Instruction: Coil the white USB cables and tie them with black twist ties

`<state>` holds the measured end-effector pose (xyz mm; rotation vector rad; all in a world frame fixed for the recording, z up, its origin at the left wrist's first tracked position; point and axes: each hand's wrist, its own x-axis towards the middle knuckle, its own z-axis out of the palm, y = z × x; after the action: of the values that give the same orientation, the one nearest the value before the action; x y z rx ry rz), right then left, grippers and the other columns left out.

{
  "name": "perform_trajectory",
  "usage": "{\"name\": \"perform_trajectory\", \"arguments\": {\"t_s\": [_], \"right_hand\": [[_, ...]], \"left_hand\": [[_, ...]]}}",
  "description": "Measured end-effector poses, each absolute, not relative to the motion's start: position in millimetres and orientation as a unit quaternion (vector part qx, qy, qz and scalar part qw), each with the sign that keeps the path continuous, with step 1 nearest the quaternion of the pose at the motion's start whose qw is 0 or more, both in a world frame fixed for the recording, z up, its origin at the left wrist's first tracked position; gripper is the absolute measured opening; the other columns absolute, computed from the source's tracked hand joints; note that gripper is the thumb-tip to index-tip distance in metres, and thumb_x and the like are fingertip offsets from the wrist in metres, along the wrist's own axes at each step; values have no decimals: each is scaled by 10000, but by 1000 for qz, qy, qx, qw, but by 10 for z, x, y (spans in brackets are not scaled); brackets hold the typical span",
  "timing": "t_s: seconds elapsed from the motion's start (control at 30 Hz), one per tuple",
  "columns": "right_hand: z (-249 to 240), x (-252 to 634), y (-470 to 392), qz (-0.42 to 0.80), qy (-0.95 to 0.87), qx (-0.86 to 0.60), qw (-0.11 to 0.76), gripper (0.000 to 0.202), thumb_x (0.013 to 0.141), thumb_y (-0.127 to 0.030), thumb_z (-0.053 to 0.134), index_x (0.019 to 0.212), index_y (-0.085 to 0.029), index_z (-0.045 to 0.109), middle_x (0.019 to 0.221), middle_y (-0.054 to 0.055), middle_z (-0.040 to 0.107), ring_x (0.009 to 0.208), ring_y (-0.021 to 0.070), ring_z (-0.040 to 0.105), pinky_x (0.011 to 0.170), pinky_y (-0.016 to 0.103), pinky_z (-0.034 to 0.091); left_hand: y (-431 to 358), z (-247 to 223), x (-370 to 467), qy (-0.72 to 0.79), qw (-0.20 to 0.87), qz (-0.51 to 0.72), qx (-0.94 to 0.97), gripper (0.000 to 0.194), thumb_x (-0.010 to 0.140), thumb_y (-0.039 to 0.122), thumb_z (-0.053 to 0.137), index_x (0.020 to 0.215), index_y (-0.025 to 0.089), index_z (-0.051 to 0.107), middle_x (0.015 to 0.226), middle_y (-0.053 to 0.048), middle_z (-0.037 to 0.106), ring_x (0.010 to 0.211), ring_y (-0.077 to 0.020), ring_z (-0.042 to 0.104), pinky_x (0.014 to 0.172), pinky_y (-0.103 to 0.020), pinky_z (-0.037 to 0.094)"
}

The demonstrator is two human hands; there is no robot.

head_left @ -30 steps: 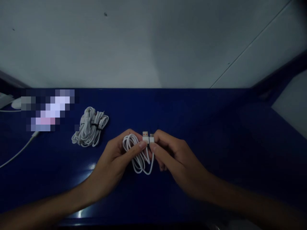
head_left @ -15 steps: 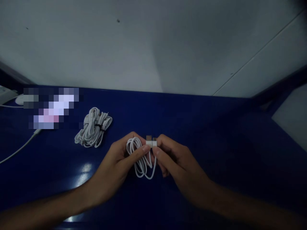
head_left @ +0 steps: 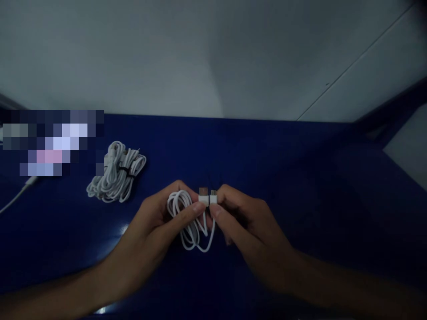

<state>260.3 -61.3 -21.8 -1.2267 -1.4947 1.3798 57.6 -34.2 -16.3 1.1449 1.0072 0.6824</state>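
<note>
A white USB cable [head_left: 191, 238] hangs in loose loops between my two hands, above the blue table. My left hand [head_left: 167, 218] pinches the larger USB plug [head_left: 203, 199] between thumb and fingers, and the coil rests against that hand. With thumb and forefinger, my right hand [head_left: 243, 218] grips the smaller plug [head_left: 213, 198] at the cable's other end. Both plugs point away from me, side by side, with a narrow dark gap between them. The fingers behind the plugs are partly hidden.
On the blue table [head_left: 267, 155], a pile of bundled white cables [head_left: 116, 175], one with a black tie, lies to the left. Beyond it a bright blurred-out device has a white cord [head_left: 15, 198] attached. A pale wall [head_left: 150, 58] rises behind the table.
The two plugs, touching before, are now slightly apart. My hands still hold them. The pile and the device sit further left in view as the camera has shifted.
</note>
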Motion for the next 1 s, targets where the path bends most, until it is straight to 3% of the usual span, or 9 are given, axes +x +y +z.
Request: {"name": "perform_trajectory", "arguments": {"t_s": [1.0], "right_hand": [[-233,2597,-602,542,-586,-471,375,301,1118,-291,542,822,-234,545,667,-67,520,591,115,469,537,285,382]], "left_hand": [[-370,-199,568,455,680,306,487,134,1043,321,712,957,219,712,821,4,707,720,-134,640,677,-239,508]]}}
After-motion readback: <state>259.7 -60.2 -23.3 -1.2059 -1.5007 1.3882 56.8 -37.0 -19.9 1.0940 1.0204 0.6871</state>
